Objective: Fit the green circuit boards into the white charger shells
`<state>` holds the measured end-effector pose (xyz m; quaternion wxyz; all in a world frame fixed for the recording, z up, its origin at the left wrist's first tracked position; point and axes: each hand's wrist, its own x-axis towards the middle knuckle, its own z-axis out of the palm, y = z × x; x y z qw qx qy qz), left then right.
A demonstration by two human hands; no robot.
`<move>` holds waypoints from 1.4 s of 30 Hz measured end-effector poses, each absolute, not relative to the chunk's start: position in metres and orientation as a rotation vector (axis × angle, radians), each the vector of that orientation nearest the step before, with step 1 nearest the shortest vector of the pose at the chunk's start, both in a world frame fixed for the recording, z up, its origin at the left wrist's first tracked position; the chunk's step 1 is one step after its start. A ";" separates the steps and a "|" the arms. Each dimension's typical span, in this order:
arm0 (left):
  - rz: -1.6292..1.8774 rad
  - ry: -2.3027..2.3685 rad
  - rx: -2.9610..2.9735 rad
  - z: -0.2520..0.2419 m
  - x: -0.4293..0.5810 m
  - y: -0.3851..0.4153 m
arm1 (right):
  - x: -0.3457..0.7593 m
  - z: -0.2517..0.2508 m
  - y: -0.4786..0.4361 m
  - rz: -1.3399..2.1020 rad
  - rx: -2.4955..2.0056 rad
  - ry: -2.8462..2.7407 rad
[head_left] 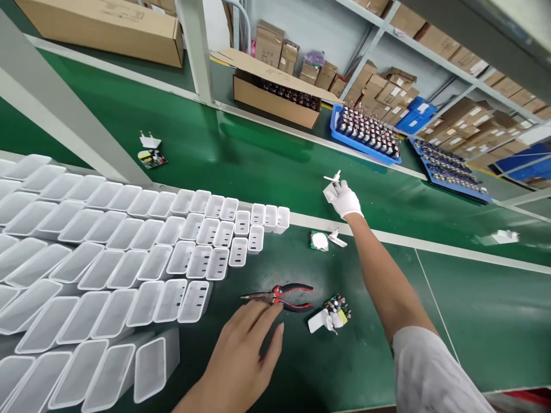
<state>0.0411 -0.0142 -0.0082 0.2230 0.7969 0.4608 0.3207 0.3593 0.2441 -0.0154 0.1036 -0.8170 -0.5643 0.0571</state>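
My right hand point(345, 201), in a white glove, reaches out over the green belt. Its fingers are closed on a white plug piece point(333, 178) with pins; a flat white part shows beside the fingers. My bare left hand point(241, 353) hovers low over the green bench, fingers stretched and thumb apart. Just beyond its fingertips lie red-and-black pliers point(295, 298); whether they touch cannot be made out. Right of the pliers sits a circuit board point(338, 307) with a white plug piece against it. Another board with a white round patch point(319, 240) lies by the belt's edge, beside a second plug piece point(338, 237).
Rows of white plastic cases point(148, 263) cover the bench at left. On the belt are a board with a plug piece point(150, 159) at far left and a white part point(505, 236) at right. Blue trays point(365, 150) of components and a cardboard box point(275, 100) stand behind the belt.
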 end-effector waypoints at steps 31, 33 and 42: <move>0.732 1.251 2.382 -0.004 0.035 -0.045 | 0.313 0.024 0.016 1.241 -1.183 -1.466; 0.743 1.294 2.257 -0.021 0.017 -0.063 | 0.294 0.025 0.004 1.201 -1.191 -1.663; 0.790 1.334 1.798 -0.053 -0.001 -0.069 | 0.226 0.024 -0.009 0.542 -0.849 -2.503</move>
